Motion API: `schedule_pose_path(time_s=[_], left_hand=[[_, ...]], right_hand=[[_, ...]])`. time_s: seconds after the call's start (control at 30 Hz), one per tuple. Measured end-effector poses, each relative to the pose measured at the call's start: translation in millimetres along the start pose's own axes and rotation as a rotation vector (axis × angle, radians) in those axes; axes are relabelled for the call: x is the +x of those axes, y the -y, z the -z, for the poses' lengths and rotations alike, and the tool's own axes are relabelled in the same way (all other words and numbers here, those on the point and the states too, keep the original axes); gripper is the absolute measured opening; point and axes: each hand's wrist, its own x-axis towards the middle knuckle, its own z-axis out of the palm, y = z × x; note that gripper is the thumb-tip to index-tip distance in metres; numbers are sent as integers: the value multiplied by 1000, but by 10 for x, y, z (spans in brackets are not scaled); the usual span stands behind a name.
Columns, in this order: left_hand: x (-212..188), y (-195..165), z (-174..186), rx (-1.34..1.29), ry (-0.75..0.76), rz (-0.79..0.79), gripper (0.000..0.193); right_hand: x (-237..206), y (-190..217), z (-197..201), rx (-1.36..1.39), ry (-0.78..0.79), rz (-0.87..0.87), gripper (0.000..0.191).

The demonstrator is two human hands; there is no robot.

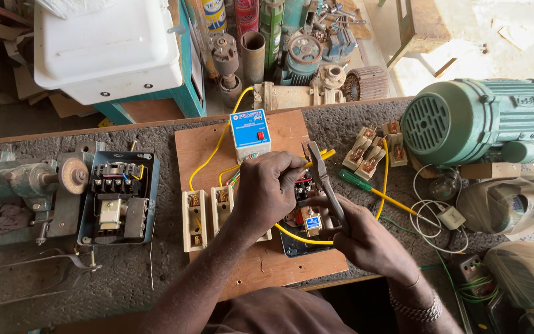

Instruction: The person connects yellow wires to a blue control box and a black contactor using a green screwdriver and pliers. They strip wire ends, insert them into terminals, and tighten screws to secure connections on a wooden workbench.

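My left hand (270, 188) pinches a yellow wire (322, 154) above a black starter unit (304, 216) that lies on a brown wooden board (261, 260). My right hand (366, 238) grips grey pliers (324, 176), whose jaws point up toward the wire end. A second yellow wire (298, 238) curves under the unit. Two cream fuse holders (194, 219) sit on the board left of my left hand. A blue and white box (249, 133) with a red switch rests at the board's far edge.
A green electric motor (486, 120) stands at the right. A green-handled screwdriver (372, 192) and loose fuse carriers (369, 151) lie beside it. An open blue starter box (118, 198) sits left. Bagged items (526, 272) crowd the right corner. Metal parts and a white container (106, 46) fill the back.
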Motion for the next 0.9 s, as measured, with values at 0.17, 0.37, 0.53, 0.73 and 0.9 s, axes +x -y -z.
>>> schedule_pose_path(time_s=[0.17, 0.37, 0.53, 0.73, 0.9], left_hand=[[1, 31, 3, -2, 0, 6, 4], [-25, 84, -40, -27, -45, 6, 6], [-14, 141, -100, -106, -68, 52, 3], [53, 206, -8, -413, 175, -34, 7], [120, 210, -79, -345, 275, 42, 9]], right_hand=[[23, -22, 29, -49, 7, 22, 68], [197, -366, -130, -240, -183, 237, 20], [434, -484, -103, -551, -371, 325, 21], [618, -437, 272, -971, -696, 863, 44], [594, -758, 334, -750, -568, 785, 29]])
